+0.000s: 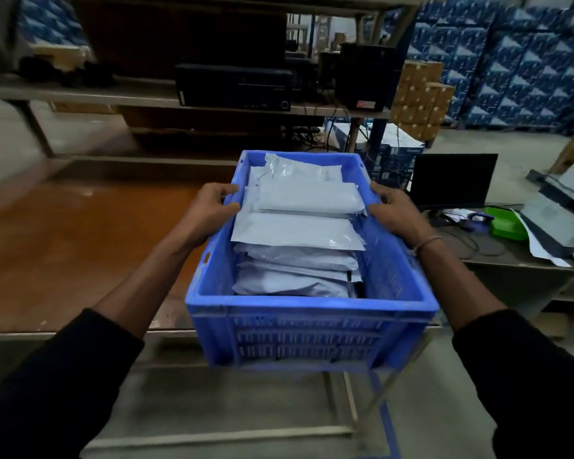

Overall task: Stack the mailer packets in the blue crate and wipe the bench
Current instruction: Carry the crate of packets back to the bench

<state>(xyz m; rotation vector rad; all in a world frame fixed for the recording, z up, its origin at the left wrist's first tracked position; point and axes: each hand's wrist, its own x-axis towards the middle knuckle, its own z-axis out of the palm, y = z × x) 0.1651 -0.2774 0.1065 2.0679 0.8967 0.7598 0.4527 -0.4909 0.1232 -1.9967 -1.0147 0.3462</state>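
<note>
A blue plastic crate (309, 329) with slotted walls hangs in front of me, its near end out past the bench edge. Several grey mailer packets (299, 230) lie stacked flat inside it, overlapping one another. My left hand (209, 213) grips the crate's left rim, thumb over the inside edge. My right hand (396, 210) grips the right rim the same way. The brown bench top (80, 246) stretches to the left of the crate.
A shelf behind the bench carries a black computer case (236, 87) and a dark box (365, 76). To the right stand a dark monitor (453, 180), a green tray (507, 223), cables and papers. Stacked blue cartons (511, 67) fill the far right.
</note>
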